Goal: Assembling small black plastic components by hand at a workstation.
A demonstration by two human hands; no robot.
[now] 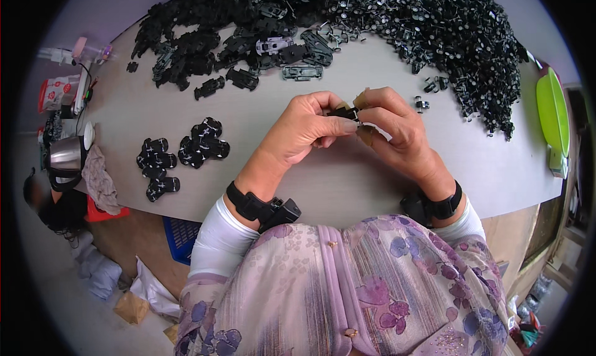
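Observation:
Over the middle of the table I hold a small black toy car chassis between both hands. The thumb and fingers of my left hand pinch its left side. At its right end, the fingertips of my right hand close round it, and some of them wear tan finger covers. My fingers hide most of the chassis, and any small part between them is too covered to make out. A loose wheel axle lies just beyond my right hand. To the left rest small groups of chassis with wheels.
A large heap of wheel axles covers the back right. Many bare chassis are piled at the back left. A green basin stands at the right edge. By the left edge are a metal kettle and a cloth; another person is beyond.

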